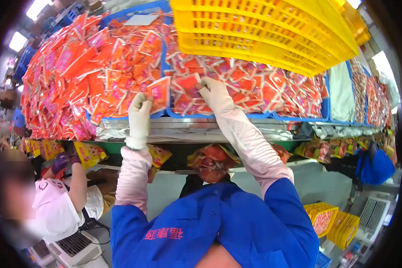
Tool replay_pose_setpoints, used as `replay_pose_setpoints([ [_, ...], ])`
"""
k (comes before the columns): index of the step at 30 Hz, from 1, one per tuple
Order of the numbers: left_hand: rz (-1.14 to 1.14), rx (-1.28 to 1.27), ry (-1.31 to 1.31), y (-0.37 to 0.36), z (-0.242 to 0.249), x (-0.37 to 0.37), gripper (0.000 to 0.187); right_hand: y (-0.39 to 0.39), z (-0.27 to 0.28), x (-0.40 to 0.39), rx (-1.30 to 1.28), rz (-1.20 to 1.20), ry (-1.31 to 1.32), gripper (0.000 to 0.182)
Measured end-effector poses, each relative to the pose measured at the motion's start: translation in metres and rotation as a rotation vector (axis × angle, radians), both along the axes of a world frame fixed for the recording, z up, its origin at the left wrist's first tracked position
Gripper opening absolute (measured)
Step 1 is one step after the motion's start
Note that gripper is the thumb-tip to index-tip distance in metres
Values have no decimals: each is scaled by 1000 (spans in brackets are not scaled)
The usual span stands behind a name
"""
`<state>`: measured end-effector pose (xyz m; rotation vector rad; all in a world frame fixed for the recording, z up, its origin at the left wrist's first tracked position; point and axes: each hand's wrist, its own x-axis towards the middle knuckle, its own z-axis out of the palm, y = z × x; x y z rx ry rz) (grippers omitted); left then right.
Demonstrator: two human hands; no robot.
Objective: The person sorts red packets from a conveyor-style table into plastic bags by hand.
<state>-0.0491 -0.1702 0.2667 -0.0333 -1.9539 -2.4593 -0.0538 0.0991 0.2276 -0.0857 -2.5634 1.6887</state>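
My left hand [140,114], in a white glove, pinches an orange packet [160,94] with clear edges and a pink print. The packet stands up over the front rim of a blue tray [165,49]. To its right my right hand [215,93], gloved too, grips a red packet [186,83] by its right edge. Both hands are closed, thumb against fingers. A heap of orange packets [82,71] fills the left tray; smaller red packets [250,91] fill the one behind my right hand. In front of my chest lies a clear-and-printed bag [212,161] with red contents.
Over the red packets leans a yellow crate [254,35]. A green conveyor belt [176,160] carries several yellow bags [90,153] in front of me. At left a co-worker in purple gloves [61,161] handles bags. Yellow baskets [344,228] stand on the floor at right.
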Motion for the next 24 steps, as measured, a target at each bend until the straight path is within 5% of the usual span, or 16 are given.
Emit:
replay_pose_setpoints([
  [1,-31,11,-16,26,11,17,7,6,17,18,11,-31,-16,25],
  [3,-130,92,12,85,31,58,6,14,83,78,-365,99,-380,36],
  [5,-275,252,-194,131,44,89,7,37,104,131,-603,292,11,52],
  [6,-407,104,-104,150,43,102,12,56,90,151,-370,278,126,59],
  [7,-529,-44,-2,167,42,115,18,77,104,181,-303,175,-159,55],
  [9,-744,-52,49,201,46,146,31,118,108,225,-121,73,-99,41],
  [10,-852,-112,229,211,44,154,37,144,109,249,-334,-9,-154,37],
  [11,-888,-46,142,217,52,168,33,166,110,271,-549,-87,-207,32],
  [13,-1055,-342,394,211,40,182,34,178,121,299,-248,-260,-206,31],
  [14,-1085,-536,572,209,34,194,36,166,123,303,-610,-290,-294,32],
  [15,-1113,-736,748,205,24,206,39,168,112,309,24,51,-222,37],
  [16,-949,-870,970,201,7,214,23,158,97,305,306,223,-226,40],
  [19,-975,-1197,1047,182,-49,211,10,111,51,271,969,680,-439,32],
  [21,-832,-1078,1109,179,-34,205,8,85,20,241,1085,882,-825,22],
  [24,-826,-1069,1057,163,-30,202,4,61,-50,222,1045,818,-863,21],
])
